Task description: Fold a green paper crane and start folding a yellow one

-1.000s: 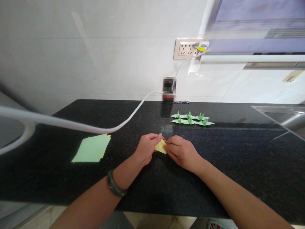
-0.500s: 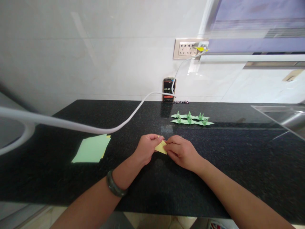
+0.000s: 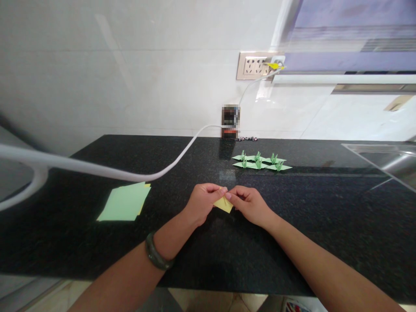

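A small folded piece of yellow paper (image 3: 223, 204) is between my two hands, just above the dark counter. My left hand (image 3: 205, 201) pinches its upper left side, thumb on top. From the other side my right hand (image 3: 249, 203) grips the upper right edge between thumb and fingers, the two thumbs nearly touching. The fingers under the paper are mostly hidden. Beyond my hands stand several green folded paper cranes (image 3: 259, 163) in two rows. To the left lies a stack of green paper sheets (image 3: 125, 203), with yellow ones peeking out beneath.
A white cable (image 3: 175, 161) runs across the left foreground to a phone (image 3: 230, 121) leaning on the wall, then up to a socket (image 3: 255, 66). A beaded string (image 3: 247, 139) lies beside the phone. A metal sink (image 3: 393, 162) is at the right.
My right hand has shifted its grip, its thumb now up beside the left thumb. The yellow paper has moved slightly right and turned a little. The left hand is almost still.
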Demonstrator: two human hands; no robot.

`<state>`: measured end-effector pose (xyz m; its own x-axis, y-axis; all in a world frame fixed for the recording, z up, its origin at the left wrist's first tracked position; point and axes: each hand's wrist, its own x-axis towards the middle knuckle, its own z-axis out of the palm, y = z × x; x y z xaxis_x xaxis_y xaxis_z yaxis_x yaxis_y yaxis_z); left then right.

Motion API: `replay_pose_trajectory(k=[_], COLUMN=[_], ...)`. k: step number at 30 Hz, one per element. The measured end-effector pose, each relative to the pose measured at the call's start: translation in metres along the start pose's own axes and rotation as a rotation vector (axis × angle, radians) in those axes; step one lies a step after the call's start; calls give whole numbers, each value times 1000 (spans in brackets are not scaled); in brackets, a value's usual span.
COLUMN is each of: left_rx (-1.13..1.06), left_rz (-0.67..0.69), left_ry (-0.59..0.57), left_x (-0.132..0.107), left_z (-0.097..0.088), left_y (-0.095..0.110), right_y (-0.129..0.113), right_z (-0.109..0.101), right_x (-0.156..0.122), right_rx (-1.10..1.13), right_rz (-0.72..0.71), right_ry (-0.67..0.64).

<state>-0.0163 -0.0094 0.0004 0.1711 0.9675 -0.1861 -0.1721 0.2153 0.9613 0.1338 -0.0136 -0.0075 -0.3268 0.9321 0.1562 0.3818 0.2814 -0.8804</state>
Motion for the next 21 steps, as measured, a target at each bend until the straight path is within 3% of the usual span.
replay_pose_trajectory(k=[11, 16, 21], left_rx=[-26, -15, 2], left_rz=[41, 75, 74], left_ry=[-22, 10, 25], left_x=[-1, -1, 2], left_z=[2, 1, -3], left_y=[-3, -2, 0], right_y=[1, -4, -8], right_z=[-2, -3, -7], right_x=[-1, -2, -2], right_rx=[122, 237, 299], right_rz=[27, 91, 46], right_ry=[-17, -97, -139])
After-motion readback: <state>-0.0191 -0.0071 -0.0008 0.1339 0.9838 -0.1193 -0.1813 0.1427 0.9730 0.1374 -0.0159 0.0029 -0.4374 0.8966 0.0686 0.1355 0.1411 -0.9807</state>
